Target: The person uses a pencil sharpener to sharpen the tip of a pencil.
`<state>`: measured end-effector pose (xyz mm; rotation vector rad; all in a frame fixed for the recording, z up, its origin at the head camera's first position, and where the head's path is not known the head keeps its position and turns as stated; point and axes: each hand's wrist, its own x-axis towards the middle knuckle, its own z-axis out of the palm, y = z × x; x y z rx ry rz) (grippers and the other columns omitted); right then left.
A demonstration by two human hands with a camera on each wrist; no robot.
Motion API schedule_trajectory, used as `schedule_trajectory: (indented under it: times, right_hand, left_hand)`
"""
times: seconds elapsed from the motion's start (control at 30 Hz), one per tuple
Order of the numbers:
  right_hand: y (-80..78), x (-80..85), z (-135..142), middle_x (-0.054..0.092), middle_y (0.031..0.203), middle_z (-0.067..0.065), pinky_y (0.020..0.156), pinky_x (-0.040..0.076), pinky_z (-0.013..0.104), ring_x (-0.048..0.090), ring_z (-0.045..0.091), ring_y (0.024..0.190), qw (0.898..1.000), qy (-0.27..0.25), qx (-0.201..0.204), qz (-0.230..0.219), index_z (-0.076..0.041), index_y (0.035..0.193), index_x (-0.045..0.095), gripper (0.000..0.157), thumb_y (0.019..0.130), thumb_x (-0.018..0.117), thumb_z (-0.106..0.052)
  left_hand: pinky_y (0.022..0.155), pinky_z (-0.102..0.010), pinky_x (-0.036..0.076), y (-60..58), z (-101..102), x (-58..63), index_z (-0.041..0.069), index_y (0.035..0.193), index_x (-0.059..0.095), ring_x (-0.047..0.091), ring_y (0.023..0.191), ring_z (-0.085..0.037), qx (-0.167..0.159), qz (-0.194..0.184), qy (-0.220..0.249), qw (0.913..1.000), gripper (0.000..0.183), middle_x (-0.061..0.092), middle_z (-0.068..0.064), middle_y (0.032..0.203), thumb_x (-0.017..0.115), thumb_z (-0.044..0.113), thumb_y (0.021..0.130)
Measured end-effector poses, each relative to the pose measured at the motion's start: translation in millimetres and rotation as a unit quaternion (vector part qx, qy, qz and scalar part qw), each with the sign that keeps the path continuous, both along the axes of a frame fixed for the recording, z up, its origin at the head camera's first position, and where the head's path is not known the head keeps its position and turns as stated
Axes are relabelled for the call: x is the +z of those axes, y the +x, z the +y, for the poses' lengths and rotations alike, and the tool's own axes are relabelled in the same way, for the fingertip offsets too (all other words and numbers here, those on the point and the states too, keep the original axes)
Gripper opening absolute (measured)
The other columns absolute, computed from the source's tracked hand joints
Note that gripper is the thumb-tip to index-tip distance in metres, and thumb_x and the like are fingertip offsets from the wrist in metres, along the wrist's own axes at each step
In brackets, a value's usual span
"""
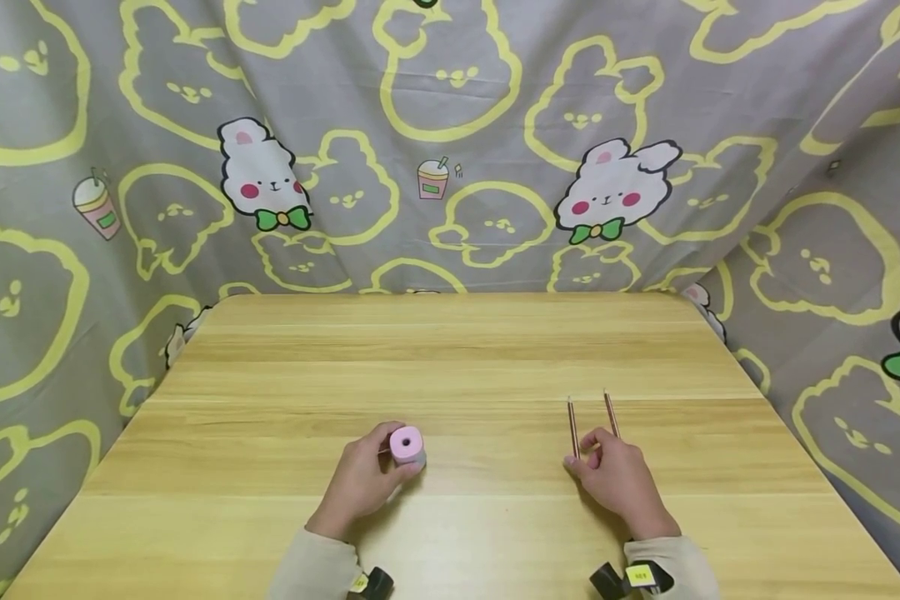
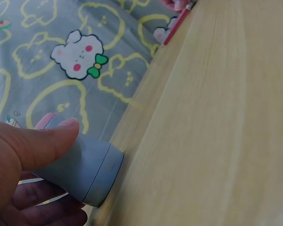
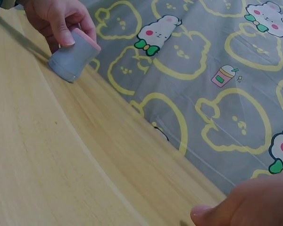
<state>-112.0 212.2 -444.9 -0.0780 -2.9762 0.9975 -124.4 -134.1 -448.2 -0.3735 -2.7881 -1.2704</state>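
A small pencil sharpener (image 1: 407,444) with a pink top, a round hole and a grey body stands on the wooden table. My left hand (image 1: 363,479) grips it from the side, thumb on the near face and fingers behind. Seen from the left wrist, the grey body (image 2: 87,165) leans away from the thumb with its base at the tabletop. On the right, my right hand (image 1: 618,479) pinches the lower end of one dark red pencil (image 1: 573,427) between thumb and index finger. A second pencil (image 1: 611,414) lies just right of it, its lower end hidden behind the hand.
The light wooden table (image 1: 450,358) reaches back to a grey curtain (image 1: 450,233) printed with yellow bear outlines and white rabbits. The curtain also hangs along both sides. Each wrist wears a black camera, such as the right wrist camera (image 1: 607,581).
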Motion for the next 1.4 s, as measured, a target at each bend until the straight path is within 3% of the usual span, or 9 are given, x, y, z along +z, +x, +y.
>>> schedule_trajectory:
  times: [0.23, 0.67, 1.17, 1.4]
  right_hand:
    - [-1.5, -3.8, 0.5, 0.048, 0.064, 0.001, 0.051, 0.039, 0.028, 0.044, 0.016, 0.056, 1.000, 0.006, -0.001, -0.009, -0.005, 0.084, 0.057, 0.028, 0.085, 0.076, -0.026]
    - [-1.3, -1.9, 2.4, 0.050, 0.063, -0.002, 0.052, 0.040, 0.029, 0.046, 0.015, 0.058, 0.999, 0.029, 0.009, 0.024, -0.006, 0.076, 0.058, 0.018, 0.087, 0.069, -0.014]
    - [-2.6, -3.6, 3.9, 0.051, 0.068, 0.003, 0.053, 0.040, 0.030, 0.048, 0.019, 0.061, 0.999, 0.016, 0.002, 0.032, -0.003, 0.084, 0.058, 0.012, 0.093, 0.061, -0.010]
    - [-3.5, -4.1, 5.8, 0.061, 0.079, 0.007, 0.066, 0.049, 0.038, 0.054, 0.021, 0.072, 0.998, 0.000, 0.007, 0.057, 0.002, 0.100, 0.065, 0.010, 0.095, 0.059, -0.005]
  left_hand:
    - [0.093, -0.044, 0.053, 0.2, 0.3, -0.8, 0.001, 0.123, 0.058, 0.062, 0.107, -0.031, -0.002, -0.003, -0.012, 0.9999, 0.053, 0.066, -0.016, 0.116, 0.082, 0.015, 0.078]
    - [0.089, -0.043, 0.055, -0.7, 2.2, -0.2, 0.002, 0.120, 0.059, 0.063, 0.103, -0.028, 0.002, 0.001, -0.016, 0.9999, 0.049, 0.067, -0.013, 0.112, 0.082, 0.014, 0.079]
    - [0.088, -0.041, 0.055, -0.4, 1.1, 1.8, 0.003, 0.116, 0.061, 0.062, 0.103, -0.026, 0.013, 0.012, -0.009, 0.9998, 0.047, 0.065, -0.009, 0.111, 0.084, 0.014, 0.076]
    - [0.081, -0.036, 0.054, -0.9, 0.4, 2.9, 0.006, 0.114, 0.062, 0.061, 0.097, -0.020, 0.027, 0.010, 0.001, 0.9996, 0.048, 0.064, -0.005, 0.105, 0.086, 0.016, 0.073]
